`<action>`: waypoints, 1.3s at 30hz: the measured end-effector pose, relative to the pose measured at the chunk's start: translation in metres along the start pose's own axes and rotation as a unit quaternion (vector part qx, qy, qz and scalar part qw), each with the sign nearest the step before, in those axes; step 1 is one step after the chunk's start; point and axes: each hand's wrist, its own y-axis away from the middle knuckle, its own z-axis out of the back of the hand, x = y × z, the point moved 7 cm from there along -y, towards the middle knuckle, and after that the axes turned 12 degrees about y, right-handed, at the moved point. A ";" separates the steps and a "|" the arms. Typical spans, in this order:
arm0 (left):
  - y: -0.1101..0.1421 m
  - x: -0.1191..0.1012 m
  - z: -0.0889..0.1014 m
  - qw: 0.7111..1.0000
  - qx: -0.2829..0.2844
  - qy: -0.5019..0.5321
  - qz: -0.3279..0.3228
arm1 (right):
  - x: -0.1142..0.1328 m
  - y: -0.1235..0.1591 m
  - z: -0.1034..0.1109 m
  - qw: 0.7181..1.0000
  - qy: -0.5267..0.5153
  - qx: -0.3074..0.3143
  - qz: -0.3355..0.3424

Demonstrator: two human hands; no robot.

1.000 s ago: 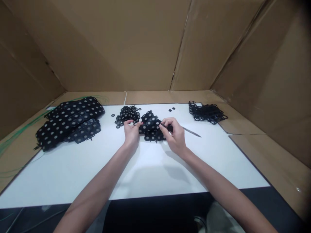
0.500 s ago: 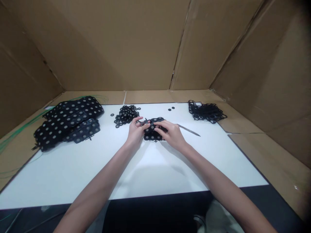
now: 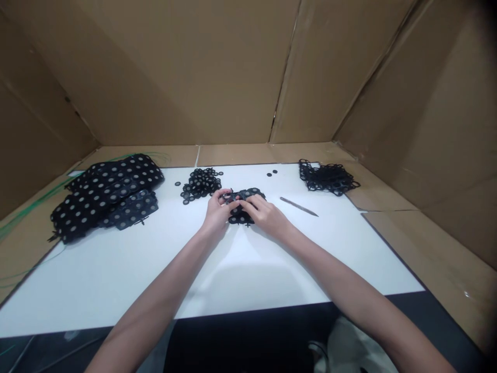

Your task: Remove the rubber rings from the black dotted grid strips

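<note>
Green wire (image 3: pixel 31 204) trailed in at the far left, running up beside the counter (image 3: pixel 248 269) and passing behind a broad stack of black perforated sheets (image 3: pixel 104 197). The sheets were dotted with pale round spots and lay overlapping, with one smaller layer resting on the near side of the stack. To the right of them sat a loose mound of small black rings (image 3: pixel 200 184), with a few strays lying just off its edge.

Then came the work in hand, a small black sheet (image 3: pixel 243 194) near the middle of the counter, just in front of the rings and held between both hands. The left hand (image 3: pixel 219 215) curled over the sheet's left end, its thumb and fingers drawn together on the piece. The right hand (image 3: pixel 262 215) came in from the other side and pressed over the top, its fingers closed down on the sheet. Both grips were clamped on that one piece, and the hands nearly met above it — so much of the sheet was covered that what the fingers were doing could not be made out.

Further right, a few small black discs (image 3: pixel 272 173) lay apart near the far edge. A slim pointed metal tool (image 3: pixel 298 206) rested on the counter, out of both hands — reaching it would take one hand off the sheet. At the far right lay a tangled heap of black lattice (image 3: pixel 328 177).
</note>
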 end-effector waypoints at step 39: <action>-0.008 -0.004 0.001 0.997 0.017 0.063 0.036 | -0.050 0.022 -0.004 0.736 -0.505 -0.054 -0.447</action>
